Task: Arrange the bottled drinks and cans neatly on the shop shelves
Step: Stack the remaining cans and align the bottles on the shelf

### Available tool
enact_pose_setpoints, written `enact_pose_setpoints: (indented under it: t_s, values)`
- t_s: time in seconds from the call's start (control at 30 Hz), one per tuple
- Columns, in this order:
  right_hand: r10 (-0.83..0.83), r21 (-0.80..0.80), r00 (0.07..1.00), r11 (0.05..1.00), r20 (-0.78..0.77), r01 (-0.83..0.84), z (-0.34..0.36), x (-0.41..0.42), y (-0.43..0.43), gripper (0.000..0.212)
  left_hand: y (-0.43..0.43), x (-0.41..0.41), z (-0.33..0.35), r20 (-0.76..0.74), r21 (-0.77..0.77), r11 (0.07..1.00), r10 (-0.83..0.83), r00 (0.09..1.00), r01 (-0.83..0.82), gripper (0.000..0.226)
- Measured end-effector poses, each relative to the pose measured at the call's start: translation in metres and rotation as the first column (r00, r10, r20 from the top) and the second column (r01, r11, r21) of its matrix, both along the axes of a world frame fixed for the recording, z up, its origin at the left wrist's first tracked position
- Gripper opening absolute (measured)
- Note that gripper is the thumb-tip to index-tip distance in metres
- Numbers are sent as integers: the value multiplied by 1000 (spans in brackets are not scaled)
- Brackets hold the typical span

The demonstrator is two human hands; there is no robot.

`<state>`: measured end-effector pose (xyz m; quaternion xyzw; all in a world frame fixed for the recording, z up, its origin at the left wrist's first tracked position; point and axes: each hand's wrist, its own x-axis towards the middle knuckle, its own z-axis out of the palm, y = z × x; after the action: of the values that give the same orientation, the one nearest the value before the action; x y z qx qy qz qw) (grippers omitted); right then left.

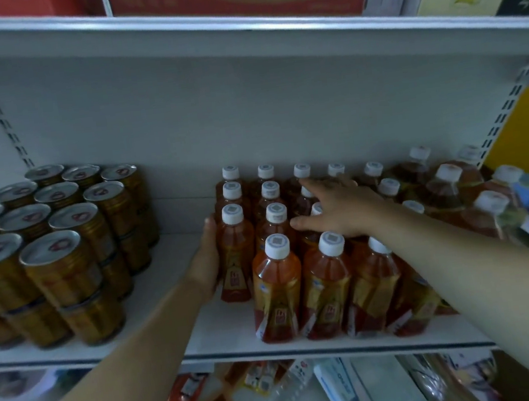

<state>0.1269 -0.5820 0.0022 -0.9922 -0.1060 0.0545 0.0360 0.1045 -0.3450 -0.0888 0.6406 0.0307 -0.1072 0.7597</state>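
Here's the white metal shop shelf [212,326], gold aluminium cans [63,251] stacked at its left end, well apart from the block of amber plastic tea bottles with white caps [297,263] in the middle. The left hand [207,260] lies flat against the outermost bottle of the third row, fingers [209,232] together along its side, pressing rather than clamping. The right hand [334,211] hovers over the caps, fingers [310,188] spread apart, holding nothing. Best now: push gently from the side low down, steady the tops, and square the rows without toppling one.
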Motion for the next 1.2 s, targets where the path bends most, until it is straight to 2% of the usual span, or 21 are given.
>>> enact_pose_setpoints:
  t_s: [0.1, 0.17, 0.2, 0.23, 0.27, 0.3, 0.4, 0.47, 0.57, 0.6, 0.7, 0.77, 0.83, 0.9, 1.07, 1.2]
  values:
    - [-3, 99, 1000, 995, -3, 3, 6, -5, 2, 93, 0, -6, 7, 77, 97, 995, 5, 997, -13, 63]
    - [5, 232, 1000, 973, -2, -5, 14, -12, -3, 80, 1, -16, 8, 144, 215, 968, 100, 985, -130, 88]
    - [16, 245, 1000, 969, 15, -20, 16, -17, -7, 76, 1, -28, 6, 252, 298, 926, 159, 955, -232, 94]
    - [32, 230, 999, 973, 24, -36, 18, -23, -10, 76, -1, -43, 3, 398, 347, 873, 193, 897, -342, 91]
    - [47, 215, 999, 975, 16, -50, 18, -30, -15, 78, -7, -59, -3, 517, 370, 837, 174, 838, -402, 88]
    - [59, 207, 998, 977, -3, -58, 19, -39, -19, 81, -14, -73, -8, 565, 395, 829, 120, 816, -396, 90]
    - [106, 119, 994, 988, -39, -101, 13, -64, -32, 92, -41, -98, -21, 465, 454, 853, 18, 885, -256, 101]
    - [117, 79, 993, 990, -4, -116, 6, -75, -35, 98, -58, -98, -27, 436, 467, 845, 36, 899, -260, 104]
    - [74, 153, 989, 984, 127, -93, -6, -81, -31, 94, -70, -91, -25, 439, 481, 816, 92, 894, -320, 104]
    - [83, 131, 985, 986, 153, -104, -7, -81, -29, 93, -68, -88, -26, 428, 496, 804, 102, 898, -328, 105]
    - [202, -65, 972, 979, 121, -195, 5, -83, -39, 95, -59, -86, -25, 365, 495, 829, 75, 928, -261, 111]
    - [224, -122, 971, 969, 87, -213, 19, -86, -60, 99, -53, -89, -24, 305, 492, 855, 6, 952, -163, 113]
    - [172, -102, 985, 980, 14, -170, 24, -85, -86, 104, -50, -90, -25, 264, 483, 867, -10, 964, -124, 106]
    - [135, -92, 989, 986, -55, -140, 18, -85, -102, 107, -50, -91, -28, 273, 457, 876, 23, 962, -150, 93]
    - [205, 8, 973, 978, 103, -207, -8, -79, -108, 92, -58, -97, -30, 313, 457, 861, 79, 947, -223, 93]
    - [225, -20, 973, 974, 45, -224, 2, -84, -111, 96, -61, -101, -24, 286, 492, 841, 88, 954, -225, 95]
